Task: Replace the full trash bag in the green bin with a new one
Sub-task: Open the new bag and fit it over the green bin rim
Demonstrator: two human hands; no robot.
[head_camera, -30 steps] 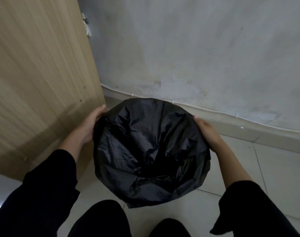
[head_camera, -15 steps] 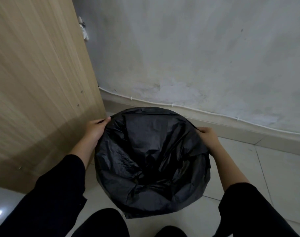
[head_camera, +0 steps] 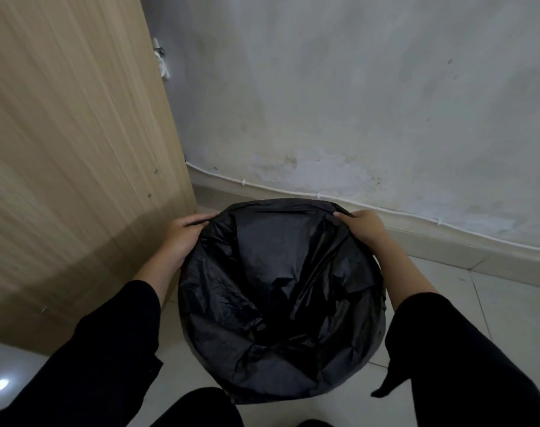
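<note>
Beside the wooden panel (head_camera: 77, 149), on the floor, my left hand (head_camera: 177, 241) and right hand (head_camera: 365, 229) pinch the far hem of the bag (head_camera: 278, 297), thin, slippery and light, best taken by its edge over the hidden bin.

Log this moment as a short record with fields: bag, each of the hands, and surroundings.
bag: black trash bag, open, spread wide over a round mouth, crumpled inside; the bin under it is hidden
left hand: left hand holds the bag's far left edge
right hand: right hand grips the bag's far right edge
surroundings: wooden panel to the left, grey wall behind, white cable along its base, tiled floor
</note>
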